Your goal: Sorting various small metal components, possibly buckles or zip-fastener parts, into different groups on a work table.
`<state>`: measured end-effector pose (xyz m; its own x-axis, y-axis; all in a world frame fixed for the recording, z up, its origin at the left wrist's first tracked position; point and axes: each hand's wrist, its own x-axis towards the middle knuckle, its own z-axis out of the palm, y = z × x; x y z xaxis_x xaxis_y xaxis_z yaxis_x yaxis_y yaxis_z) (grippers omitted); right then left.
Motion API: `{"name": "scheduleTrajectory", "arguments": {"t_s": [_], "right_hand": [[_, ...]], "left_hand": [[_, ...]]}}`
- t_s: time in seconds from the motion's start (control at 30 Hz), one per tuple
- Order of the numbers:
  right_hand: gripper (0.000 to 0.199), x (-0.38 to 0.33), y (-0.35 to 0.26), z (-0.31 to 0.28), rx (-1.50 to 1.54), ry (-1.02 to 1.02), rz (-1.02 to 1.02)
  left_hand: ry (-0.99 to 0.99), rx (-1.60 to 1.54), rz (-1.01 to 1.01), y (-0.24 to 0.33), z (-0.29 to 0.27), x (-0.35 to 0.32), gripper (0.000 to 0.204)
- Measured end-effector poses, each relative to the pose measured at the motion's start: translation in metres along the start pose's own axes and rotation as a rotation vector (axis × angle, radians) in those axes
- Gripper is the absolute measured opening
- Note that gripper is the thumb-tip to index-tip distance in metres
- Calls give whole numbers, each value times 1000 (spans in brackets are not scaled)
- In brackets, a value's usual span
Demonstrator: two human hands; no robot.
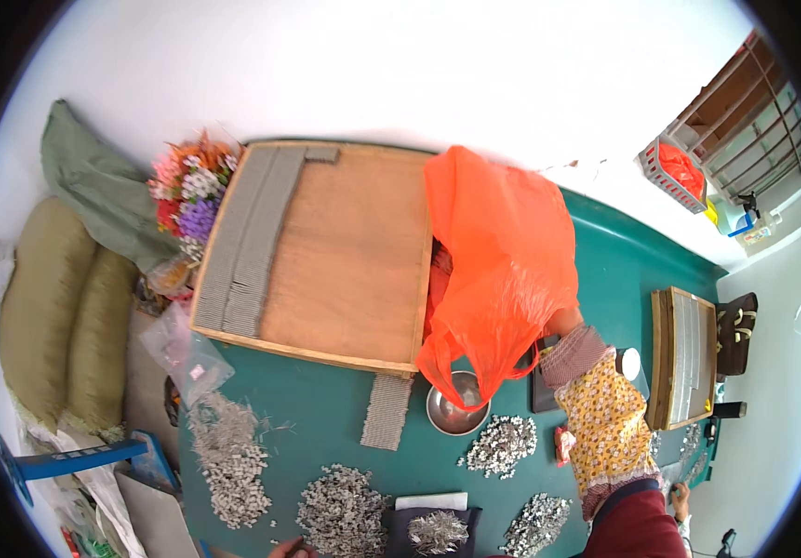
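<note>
My right arm, in a yellow flowered sleeve cover, reaches forward to a large orange plastic bag (503,251). Only the wrist end of my right hand (563,322) shows at the bag's right side; its fingers are hidden by the plastic. One handle loop of the bag hangs over a round metal bowl (456,420). At the lower edge my left hand (291,550) is partly in view, fingers closed around something small and dark that I cannot make out. It is nearest to a heap of small silvery metal pieces (343,511).
A shallow wooden tray (345,251) with grey strips leans at the back. More metal heaps (233,465) lie on the green table (326,391), and a grey strip (386,412) pokes from under the tray. Another person's hand (680,500) is at the right, near a second wooden frame (684,358).
</note>
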<state>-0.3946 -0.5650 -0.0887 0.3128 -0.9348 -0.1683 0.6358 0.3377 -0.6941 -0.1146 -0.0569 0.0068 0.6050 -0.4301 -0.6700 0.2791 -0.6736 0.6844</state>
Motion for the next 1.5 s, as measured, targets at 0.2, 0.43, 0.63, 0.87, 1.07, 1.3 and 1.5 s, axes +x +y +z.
{"name": "scheduleTrajectory", "arguments": {"t_s": [0.2,0.43,0.63,0.87,1.07,1.3,1.5], "right_hand": [[43,-27,10,-26,-256,93,-107],[35,-128,40,-36,-2197,28,-109],[32,-128,23,-18,-2209,-33,150],[20,-132,-4,-21,-2139,-5,64],[16,-88,-147,80,-1706,14,-439],[10,-154,-142,119,-1792,-126,-703],[12,-187,-93,55,-1841,-149,-535]], "left_hand": [[-211,47,139,22,23,55,29],[-207,-4,134,38,25,54,27],[-225,-104,312,14,16,37,26],[-176,-83,320,11,14,9,28],[-171,-134,328,-1,16,-5,29],[-180,-294,379,4,38,0,22],[-376,-116,427,63,95,8,20]]}}
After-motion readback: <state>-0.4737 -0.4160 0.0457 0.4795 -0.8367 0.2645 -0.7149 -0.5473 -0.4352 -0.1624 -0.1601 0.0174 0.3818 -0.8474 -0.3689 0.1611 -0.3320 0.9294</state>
